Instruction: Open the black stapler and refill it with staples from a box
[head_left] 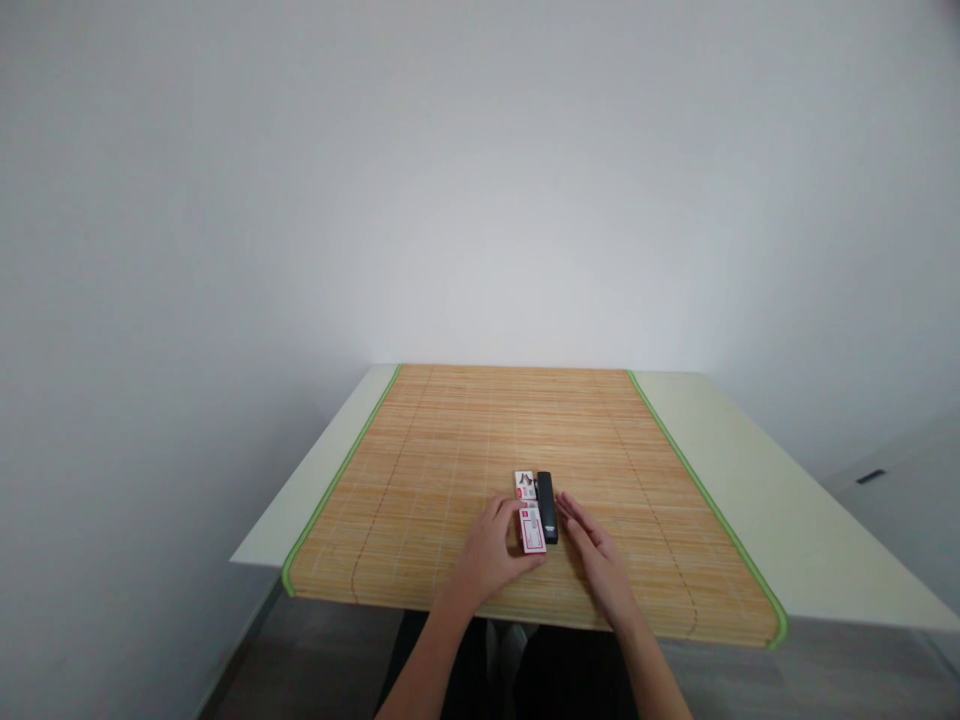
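Note:
A small white and red box (pixel 530 512) lies on the bamboo mat (pixel 450 450), with a black stapler (pixel 547 505) lying right beside it on its right side. My left hand (pixel 491 550) is curled against the left edge of the box, thumb and fingers touching it. My right hand (pixel 592 550) lies flat with fingers stretched out, just right of the stapler's near end, fingertips close to it.
The mat has green borders and covers most of a pale table (pixel 750 470). A white wall stands right behind the table's far edge. A grey surface with a dark slot (pixel 870 477) is at the right.

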